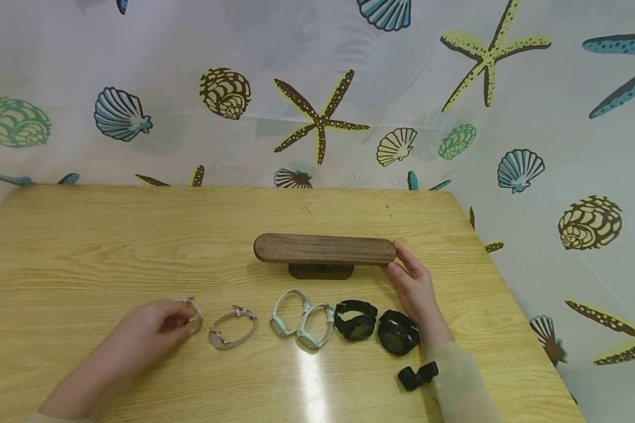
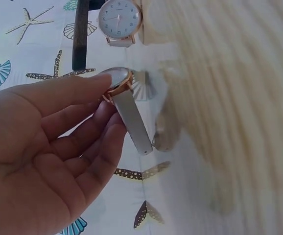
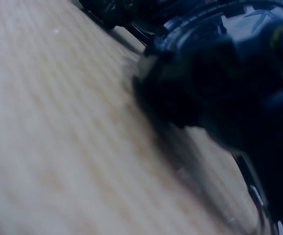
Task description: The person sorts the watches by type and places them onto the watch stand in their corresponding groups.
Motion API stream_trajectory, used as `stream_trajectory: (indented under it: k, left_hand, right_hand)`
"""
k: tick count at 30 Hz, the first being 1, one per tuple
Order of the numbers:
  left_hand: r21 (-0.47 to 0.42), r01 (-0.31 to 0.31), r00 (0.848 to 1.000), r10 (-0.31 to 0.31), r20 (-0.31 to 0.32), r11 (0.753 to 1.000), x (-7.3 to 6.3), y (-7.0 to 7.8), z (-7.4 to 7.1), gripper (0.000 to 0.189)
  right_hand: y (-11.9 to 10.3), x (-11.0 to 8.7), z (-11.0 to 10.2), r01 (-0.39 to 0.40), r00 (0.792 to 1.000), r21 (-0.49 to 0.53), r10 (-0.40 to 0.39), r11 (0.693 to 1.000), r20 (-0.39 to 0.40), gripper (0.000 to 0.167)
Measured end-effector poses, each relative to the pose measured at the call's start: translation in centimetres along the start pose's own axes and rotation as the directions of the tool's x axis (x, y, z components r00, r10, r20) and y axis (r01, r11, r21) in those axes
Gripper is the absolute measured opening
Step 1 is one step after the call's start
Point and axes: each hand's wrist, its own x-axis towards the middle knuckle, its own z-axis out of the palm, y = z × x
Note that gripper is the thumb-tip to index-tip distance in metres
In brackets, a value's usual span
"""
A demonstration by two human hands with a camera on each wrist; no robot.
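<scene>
My left hand (image 1: 150,329) pinches a wristwatch (image 2: 130,115) with a rose-gold case and a pale strap, thumb on the dial side. Beside it on the table lies a similar pale-strapped watch (image 1: 233,329), its white dial showing in the left wrist view. A dark wooden T-shaped watch stand (image 1: 323,249), with a rounded bar on a short base, stands at the middle. At the bar's right end, my right hand (image 1: 418,294) grips with thumb below and fingers behind. Close by its wrist sits a black watch (image 1: 398,333), which looms large in the right wrist view.
In front of the stand lie two mint-green watches (image 1: 291,314) and another black watch (image 1: 356,320), forming a row across the wooden table (image 1: 111,235). A curtain (image 1: 164,59) printed with shells and starfish hangs behind and to the right.
</scene>
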Motion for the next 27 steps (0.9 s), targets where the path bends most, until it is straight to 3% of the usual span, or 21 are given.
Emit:
stream_trajectory:
  k: [5,10,15,19,24,27]
  left_hand:
    - [-0.099,0.043,0.998,-0.048,-0.046,0.994,0.6,0.5,-0.3,0.015]
    - [-0.198,0.094,0.995,-0.101,-0.027,0.976,1.6,0.8,-0.4,0.032]
    - [-0.306,0.142,0.988,-0.154,-0.014,0.941,2.6,1.3,-0.8,0.043]
    - [-0.42,0.187,0.979,-0.204,0.005,0.888,3.4,1.7,-0.9,0.051]
    - [-0.608,0.194,0.973,-0.229,0.021,0.77,4.5,1.8,-0.4,0.052]
    - [-0.683,0.165,0.972,-0.236,-0.011,0.712,5.4,1.9,0.0,0.051]
  right_hand:
    - [-0.1,0.0,0.1,-0.001,1.0,-0.013,0.001,1.0,0.004,0.059]
    - [-0.1,0.0,0.0,-0.004,1.0,-0.022,0.004,1.0,0.01,0.058]
    - [-0.1,-0.1,-0.1,0.001,1.0,-0.011,-0.001,1.0,0.013,0.056]
    - [-0.1,-0.2,0.0,-0.001,1.0,-0.008,0.001,1.0,0.007,0.058]
    - [-0.1,-0.1,0.1,-0.005,1.0,-0.016,0.005,1.0,0.012,0.06]
    - [-0.1,-0.1,0.0,-0.004,1.0,-0.019,0.004,1.0,0.014,0.059]
